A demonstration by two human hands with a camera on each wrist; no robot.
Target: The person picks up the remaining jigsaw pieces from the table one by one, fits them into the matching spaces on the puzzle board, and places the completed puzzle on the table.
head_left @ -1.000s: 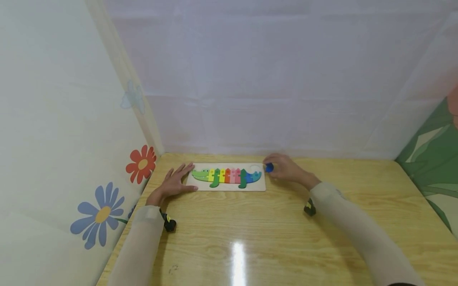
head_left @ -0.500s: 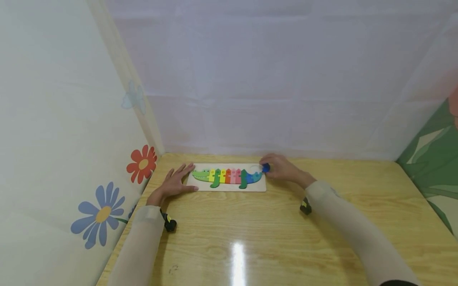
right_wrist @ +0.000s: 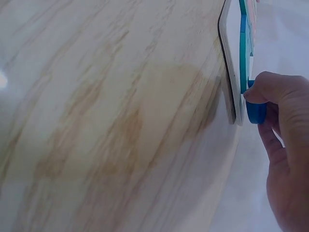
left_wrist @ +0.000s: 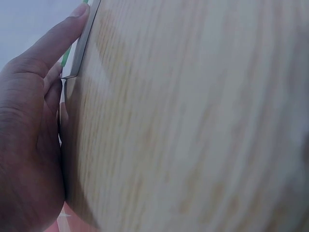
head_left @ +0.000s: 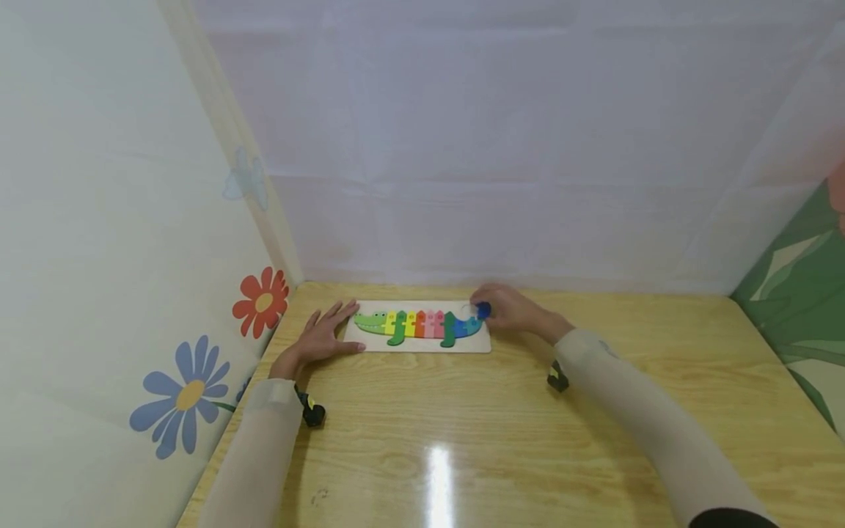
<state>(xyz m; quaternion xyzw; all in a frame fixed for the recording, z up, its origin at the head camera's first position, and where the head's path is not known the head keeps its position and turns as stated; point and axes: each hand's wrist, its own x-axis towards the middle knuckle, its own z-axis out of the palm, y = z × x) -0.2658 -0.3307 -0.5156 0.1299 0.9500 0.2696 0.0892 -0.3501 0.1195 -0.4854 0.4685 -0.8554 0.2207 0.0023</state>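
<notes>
A pale wooden board (head_left: 474, 345) lies near the back of the table, bearing a crocodile puzzle (head_left: 429, 325) with a green head, several yellow, orange, pink and green body pieces, and blue tail pieces. My left hand (head_left: 321, 339) rests on its left end, fingers spread at the far corner and thumb along the near edge. My right hand (head_left: 513, 309) pinches a dark blue puzzle piece (right_wrist: 257, 112) between thumb and fingers. The piece stands over the board's right end, right at the tail. A pale round outline shows just left of it. Part of the piece hides behind the thumb.
The wood-grain table (head_left: 422, 411) reaches back to a pale cloth wall (head_left: 429, 147). A flower-printed wall (head_left: 99, 257) borders it on the left, and a green leaf print (head_left: 805, 293) on the right. Each wrist wears a small black camera (head_left: 313, 413).
My right hand has moved left with the blue piece, from beyond the board's right edge to over its tail end. The left hand and the board have stayed put.
</notes>
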